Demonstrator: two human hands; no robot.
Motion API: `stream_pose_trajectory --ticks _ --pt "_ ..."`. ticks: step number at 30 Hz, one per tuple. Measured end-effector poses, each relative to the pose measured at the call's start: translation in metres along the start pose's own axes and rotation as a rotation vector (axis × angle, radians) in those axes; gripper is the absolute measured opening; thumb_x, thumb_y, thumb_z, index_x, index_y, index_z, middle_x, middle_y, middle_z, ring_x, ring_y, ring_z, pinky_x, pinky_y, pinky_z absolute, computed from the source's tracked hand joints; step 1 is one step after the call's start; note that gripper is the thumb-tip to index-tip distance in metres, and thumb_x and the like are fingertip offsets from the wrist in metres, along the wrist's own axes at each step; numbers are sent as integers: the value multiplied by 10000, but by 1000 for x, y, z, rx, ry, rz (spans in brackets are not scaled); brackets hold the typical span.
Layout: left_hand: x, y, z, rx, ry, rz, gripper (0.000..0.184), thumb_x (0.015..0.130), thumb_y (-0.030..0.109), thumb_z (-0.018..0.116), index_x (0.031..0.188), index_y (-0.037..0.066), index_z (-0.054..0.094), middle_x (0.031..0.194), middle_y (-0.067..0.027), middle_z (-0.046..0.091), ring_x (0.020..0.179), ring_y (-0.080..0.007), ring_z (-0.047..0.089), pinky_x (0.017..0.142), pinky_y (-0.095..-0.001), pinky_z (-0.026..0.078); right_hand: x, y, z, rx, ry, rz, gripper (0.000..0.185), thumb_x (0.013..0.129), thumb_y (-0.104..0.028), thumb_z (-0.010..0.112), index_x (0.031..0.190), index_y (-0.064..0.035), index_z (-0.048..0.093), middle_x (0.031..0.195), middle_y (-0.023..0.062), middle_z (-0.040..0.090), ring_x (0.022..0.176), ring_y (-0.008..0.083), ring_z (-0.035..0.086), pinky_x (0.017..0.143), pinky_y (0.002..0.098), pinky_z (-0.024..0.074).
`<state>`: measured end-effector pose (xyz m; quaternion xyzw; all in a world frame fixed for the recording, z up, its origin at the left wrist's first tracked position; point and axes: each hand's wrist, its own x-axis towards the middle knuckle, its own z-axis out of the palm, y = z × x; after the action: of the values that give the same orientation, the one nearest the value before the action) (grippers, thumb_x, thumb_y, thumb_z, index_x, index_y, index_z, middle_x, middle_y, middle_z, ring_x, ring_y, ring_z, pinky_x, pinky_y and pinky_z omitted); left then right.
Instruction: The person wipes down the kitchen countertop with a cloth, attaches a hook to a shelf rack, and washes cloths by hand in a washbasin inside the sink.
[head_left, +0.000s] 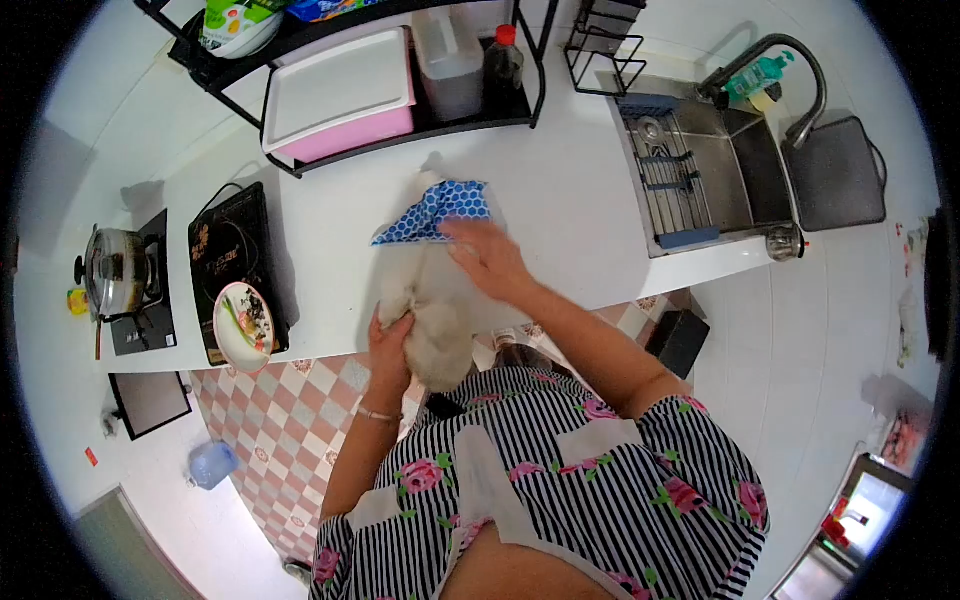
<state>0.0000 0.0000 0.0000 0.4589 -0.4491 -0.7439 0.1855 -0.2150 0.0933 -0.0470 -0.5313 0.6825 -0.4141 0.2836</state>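
My left hand is closed on the gathered neck of a pale, full-looking bag at the counter's front edge. A translucent upper part of the bag spreads over the counter beyond that hand. Farther back lies a blue cloth with a white honeycomb pattern, bunched around something pale at its top. My right hand is at the cloth's lower right edge, its fingers stretched toward the left. Whether those fingers press on the cloth or only hover cannot be made out.
Left on the white counter are a black cooktop, a bowl overhanging its front and a glass pot. A black rack with a pink box stands behind. The sink is at right.
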Motion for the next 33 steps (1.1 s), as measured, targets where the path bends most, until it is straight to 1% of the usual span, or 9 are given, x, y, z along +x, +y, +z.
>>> stream_pose_trajectory --ticks 2,5,8,14,21,26,28,32,33 --pt "-19 11 -18 -134 -37 -4 488 788 41 585 1244 -3 417 1160 -143 531 1029 -263 547 867 -364 467 15 15 8 -262 237 132 629 866 -494 445 1400 -212 268 1481 128 107 1363 325 92 1077 535 69" --pt "-32 12 -56 -255 139 10 434 798 32 556 1215 -4 444 1111 -135 561 981 -261 572 846 -347 479 38 44 15 -728 9 197 544 893 -418 435 1383 -225 297 1479 113 113 1368 295 83 1073 530 118" --pt "-69 9 -84 -158 267 212 384 811 61 542 1182 -8 470 1083 -132 577 960 -241 585 835 -352 485 52 71 13 -829 88 148 524 899 -388 436 1381 -240 294 1484 91 102 1372 265 67 1069 531 125" --pt "-96 -24 -86 -464 523 171 377 826 73 529 1184 -14 451 1087 -122 564 972 -236 579 826 -356 487 97 97 18 -742 61 -27 523 861 -466 466 1310 -202 421 1475 93 153 1372 255 77 1064 556 59" --pt "-98 -35 -104 -462 517 172 374 837 71 512 1194 -15 440 1099 -126 557 985 -242 574 838 -366 484 134 -22 132 -557 -175 -96 788 593 -655 636 1226 -200 519 1467 119 176 1368 319 56 1009 657 -39" --pt "-101 -36 -109 -394 438 116 341 877 117 459 1185 -27 440 1127 -129 545 1006 -244 571 860 -380 486 93 -20 207 -654 -236 -342 479 822 -459 504 1262 -269 492 1479 102 147 1368 317 60 1009 662 -2" --pt "-103 -31 -104 -348 475 95 360 885 129 447 1207 -28 423 1133 -134 539 1017 -242 565 859 -377 490 77 -21 184 -636 -327 -336 409 869 -344 481 1269 -260 478 1475 99 164 1365 304 94 1025 636 38" --pt "-92 -33 -97 256 384 277 367 885 136 447 1214 -26 426 1135 -133 537 1010 -240 564 850 -374 493 26 11 128 -628 -225 -262 444 847 -365 506 1274 -252 462 1482 89 141 1373 275 77 1046 590 50" --pt "-88 -28 -86 145 365 236 365 883 136 451 1208 -29 432 1135 -133 538 1006 -242 565 848 -373 493 13 16 108 -659 -206 -222 445 844 -344 516 1274 -248 460 1481 91 141 1372 274 83 1053 577 51"
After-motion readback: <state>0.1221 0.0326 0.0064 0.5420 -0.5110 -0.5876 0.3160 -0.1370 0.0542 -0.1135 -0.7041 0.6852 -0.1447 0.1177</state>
